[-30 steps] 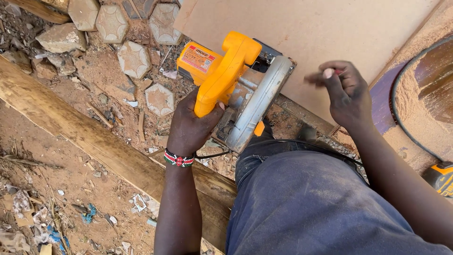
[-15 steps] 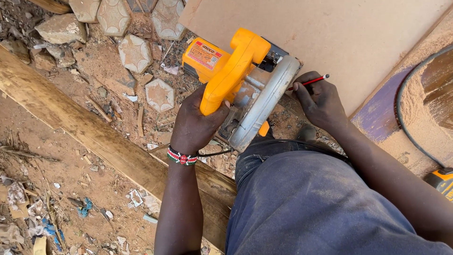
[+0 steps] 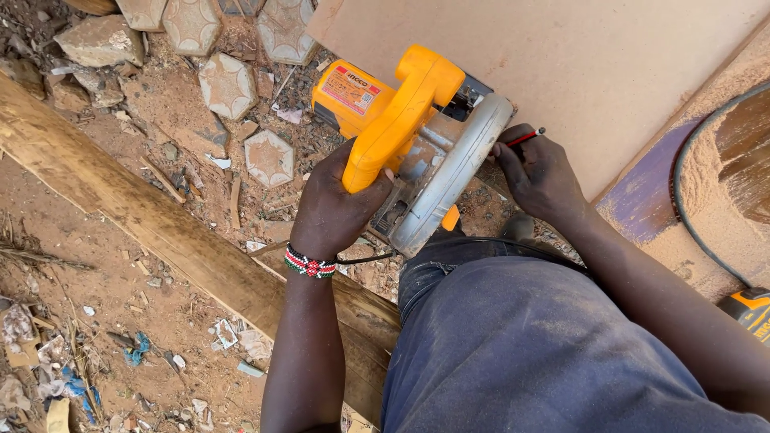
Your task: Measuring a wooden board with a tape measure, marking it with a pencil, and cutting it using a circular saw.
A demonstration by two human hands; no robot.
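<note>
My left hand (image 3: 337,204) grips the yellow handle of a circular saw (image 3: 409,132), whose silver blade guard rests at the near edge of a large tan board (image 3: 593,64). A beaded bracelet (image 3: 309,263) circles that wrist. My right hand (image 3: 541,172) sits just right of the saw, holding a red pencil (image 3: 525,138) with its tip at the board's edge. My leg in dusty blue trousers (image 3: 529,345) fills the lower right.
A long wooden beam (image 3: 160,228) runs diagonally across dirt ground. Hexagonal paving stones (image 3: 228,84) and rubble lie at the top left. Sawdust, a black cable (image 3: 690,208) and a second yellow tool (image 3: 750,309) sit at the right. Litter lies at the lower left.
My right hand has come down from above the board to its edge beside the saw, now holding the red pencil there. The saw has barely shifted.
</note>
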